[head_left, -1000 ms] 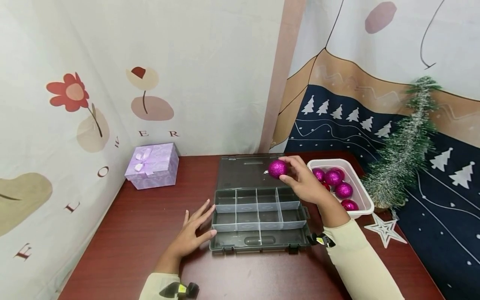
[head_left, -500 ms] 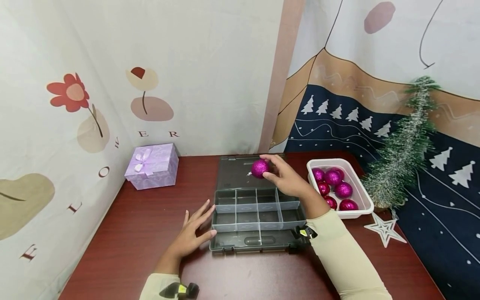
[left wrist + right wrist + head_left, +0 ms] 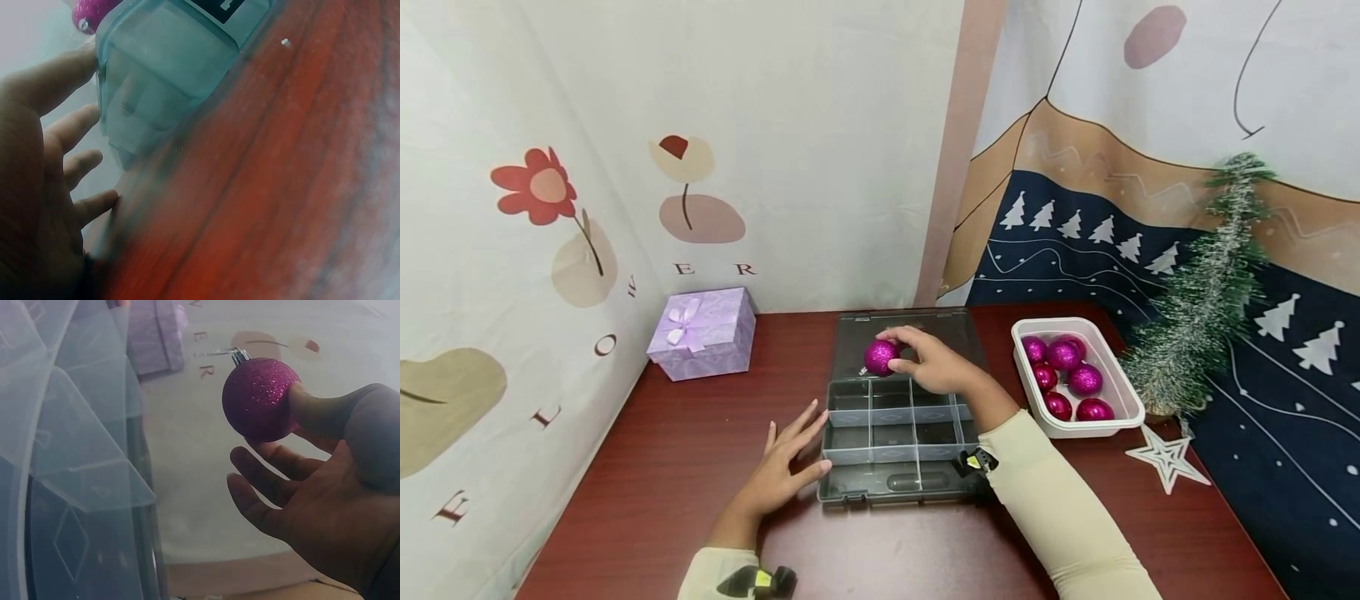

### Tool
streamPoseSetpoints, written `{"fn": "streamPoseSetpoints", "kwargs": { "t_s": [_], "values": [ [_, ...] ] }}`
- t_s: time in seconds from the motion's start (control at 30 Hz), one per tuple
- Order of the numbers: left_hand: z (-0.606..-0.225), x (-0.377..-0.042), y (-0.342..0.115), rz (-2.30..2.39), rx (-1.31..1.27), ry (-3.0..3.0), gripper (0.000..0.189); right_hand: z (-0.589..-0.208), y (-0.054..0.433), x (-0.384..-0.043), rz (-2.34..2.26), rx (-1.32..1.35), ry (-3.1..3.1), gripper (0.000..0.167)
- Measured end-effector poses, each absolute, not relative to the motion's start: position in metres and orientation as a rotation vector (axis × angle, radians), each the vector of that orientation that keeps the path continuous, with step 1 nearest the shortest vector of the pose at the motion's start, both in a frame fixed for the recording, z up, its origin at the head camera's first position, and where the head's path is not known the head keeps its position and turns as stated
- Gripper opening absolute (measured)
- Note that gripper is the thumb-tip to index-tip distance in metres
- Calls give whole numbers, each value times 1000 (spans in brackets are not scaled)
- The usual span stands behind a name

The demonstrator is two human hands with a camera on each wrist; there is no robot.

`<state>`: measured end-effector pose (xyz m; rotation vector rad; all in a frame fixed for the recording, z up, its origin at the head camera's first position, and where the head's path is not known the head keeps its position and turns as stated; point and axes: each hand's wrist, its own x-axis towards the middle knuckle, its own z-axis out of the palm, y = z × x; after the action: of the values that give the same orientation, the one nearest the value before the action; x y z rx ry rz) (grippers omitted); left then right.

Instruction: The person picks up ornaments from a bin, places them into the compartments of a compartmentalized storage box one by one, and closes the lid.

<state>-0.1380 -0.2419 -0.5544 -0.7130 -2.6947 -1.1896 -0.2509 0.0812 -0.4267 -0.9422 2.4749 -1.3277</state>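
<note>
Right hand (image 3: pixel 934 367) pinches a glittery magenta bauble (image 3: pixel 880 357) between thumb and fingertips, silver cap pointing away, remaining fingers loose beneath; a light grip suits its small round shape. The bauble hangs above the far-left cell of the grey plastic compartment organiser (image 3: pixel 901 433), whose lid lies open flat behind. Left hand (image 3: pixel 784 468) lies flat with fingers spread on the dark red wooden table (image 3: pixel 647 467), fingertips touching the organiser's left wall, likely steadying it. More baubles sit in a white plastic tub (image 3: pixel 1120 383) to the right.
</note>
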Motion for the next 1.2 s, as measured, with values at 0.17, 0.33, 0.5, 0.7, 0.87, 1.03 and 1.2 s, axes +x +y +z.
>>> {"fn": "streamPoseSetpoints", "kwargs": {
  "t_s": [0.17,0.33,0.5,0.7,0.87,1.03,1.2],
  "values": [
    [-555,-138,-242,-1194,-709,-2703,77,-432,66,-254,-1206,-941,2496,45],
    [-557,-139,-242,-1203,-708,-2700,76,-439,55,-256,-1106,-949,2503,43],
    [-560,-140,-243,-1213,-709,-2690,76,-445,49,-258,-1041,-948,2508,42],
    [-559,-141,-244,-1220,-711,-2700,76,-449,40,-262,-989,-958,2514,43],
    [-559,-141,-244,-1228,-712,-2703,75,-454,32,-263,-943,-959,2509,42],
    [-559,-141,-243,-1231,-713,-2704,75,-458,26,-263,-914,-943,2504,41],
    [-557,-140,-243,-1236,-717,-2701,75,-464,23,-264,-835,-895,2525,43]
  ]
}}
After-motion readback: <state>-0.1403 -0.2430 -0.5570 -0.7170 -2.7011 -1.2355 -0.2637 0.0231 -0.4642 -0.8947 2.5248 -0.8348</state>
